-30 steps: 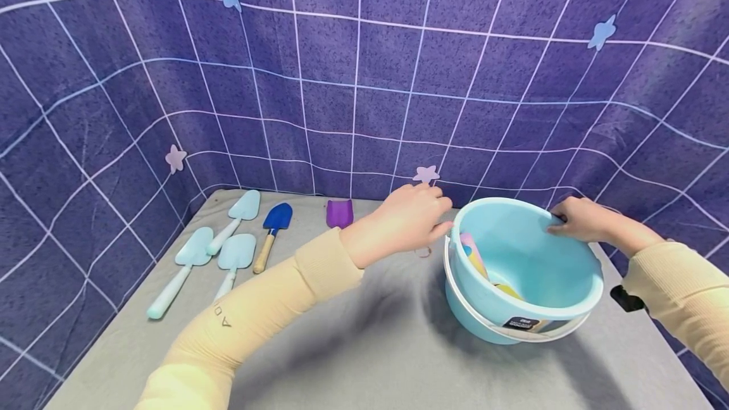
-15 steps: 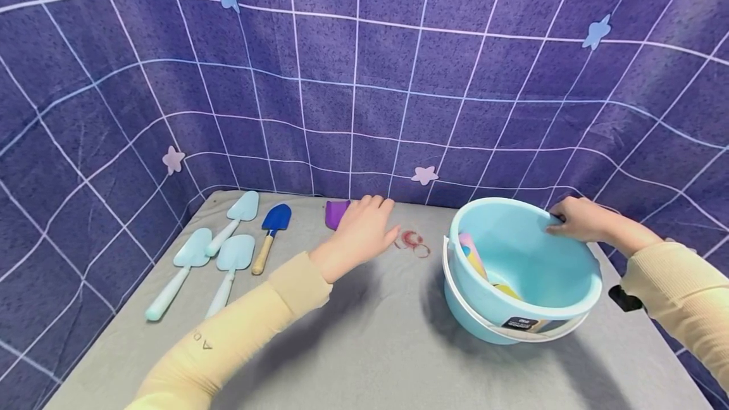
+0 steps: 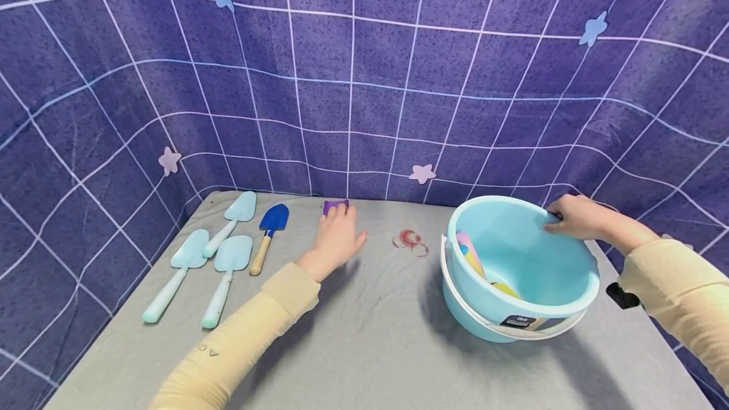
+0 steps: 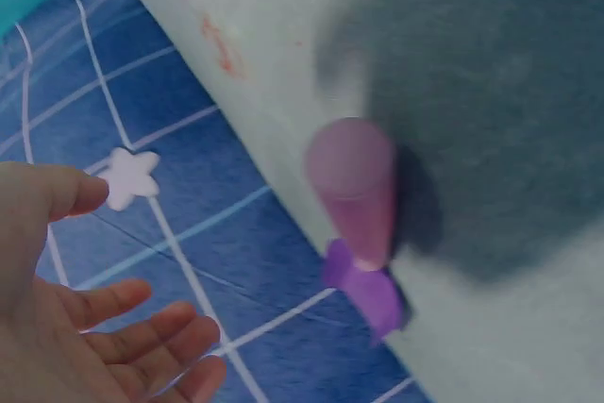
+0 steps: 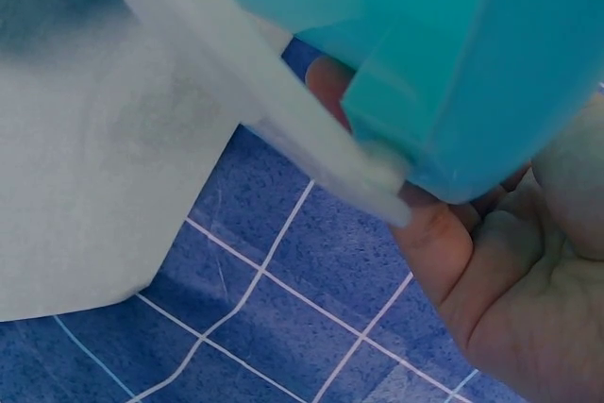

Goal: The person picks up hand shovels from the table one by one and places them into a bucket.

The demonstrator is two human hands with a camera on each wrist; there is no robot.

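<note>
My left hand (image 3: 336,239) is over a small purple toy shovel (image 3: 333,205) at the back of the table and hides most of it. In the left wrist view, the shovel's pink handle (image 4: 354,172) stands apart from the spread fingers (image 4: 142,337). My right hand (image 3: 579,217) grips the far right rim of a light blue bucket (image 3: 529,258), which tilts slightly. Inside the bucket lie a pink, yellow and blue item (image 3: 471,255) and a yellow piece (image 3: 505,290), both partly hidden.
Three pale blue trowels (image 3: 232,255) and a blue trowel with a wooden handle (image 3: 273,220) lie at left. Red ring marks (image 3: 410,239) show on the grey cloth. A black object (image 3: 622,296) sits by the right sleeve. A purple curtain (image 3: 319,112) encloses the back.
My left hand has moved left from beside the bucket's rim to over the purple toy shovel. The right hand and bucket have stayed in place.
</note>
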